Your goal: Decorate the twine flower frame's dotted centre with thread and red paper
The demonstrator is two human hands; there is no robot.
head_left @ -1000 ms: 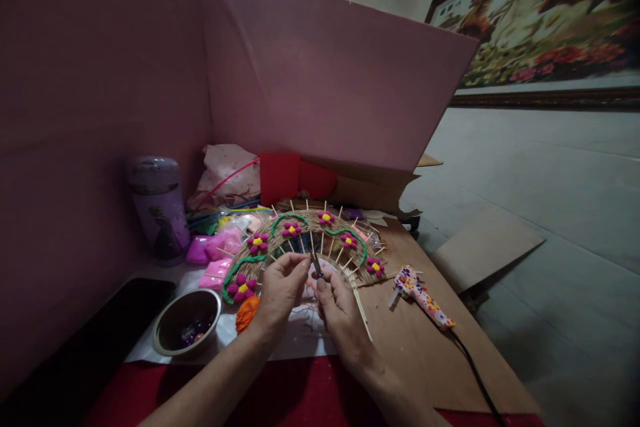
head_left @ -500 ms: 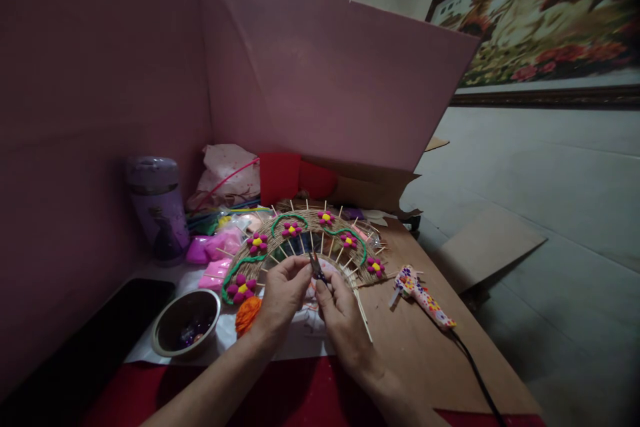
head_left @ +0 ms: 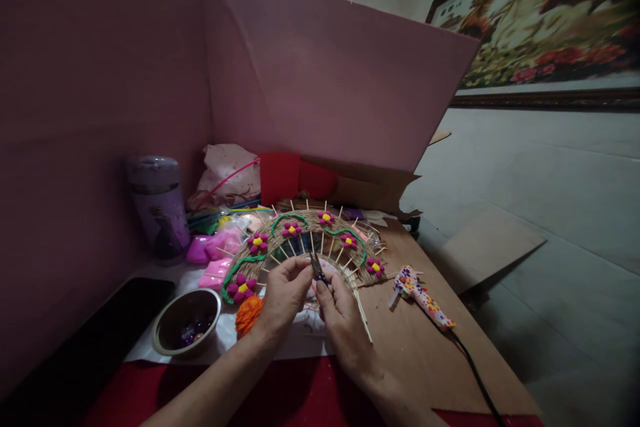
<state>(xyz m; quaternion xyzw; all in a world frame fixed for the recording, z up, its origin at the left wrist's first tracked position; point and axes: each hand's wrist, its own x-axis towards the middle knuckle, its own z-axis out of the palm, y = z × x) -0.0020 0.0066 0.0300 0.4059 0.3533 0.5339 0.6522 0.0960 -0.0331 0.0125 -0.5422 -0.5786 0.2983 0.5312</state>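
In front of the arch [head_left: 311,219], the right hand [head_left: 341,303] grips the scissors [head_left: 319,269] in curled fingers, tips up beside the left hand [head_left: 284,288], whose thumb and fingertips press together, presumably steadying something too small to tell.

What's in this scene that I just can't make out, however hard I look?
All in the head view:
- Dark tool: too small to tell its exact kind; the right hand hides its handles.
- Whatever the left hand may pinch: hidden by its fingers.
- Small purple things in the bowl: too dim to identify.
- Black cord: its far end is cut off by the bottom edge.
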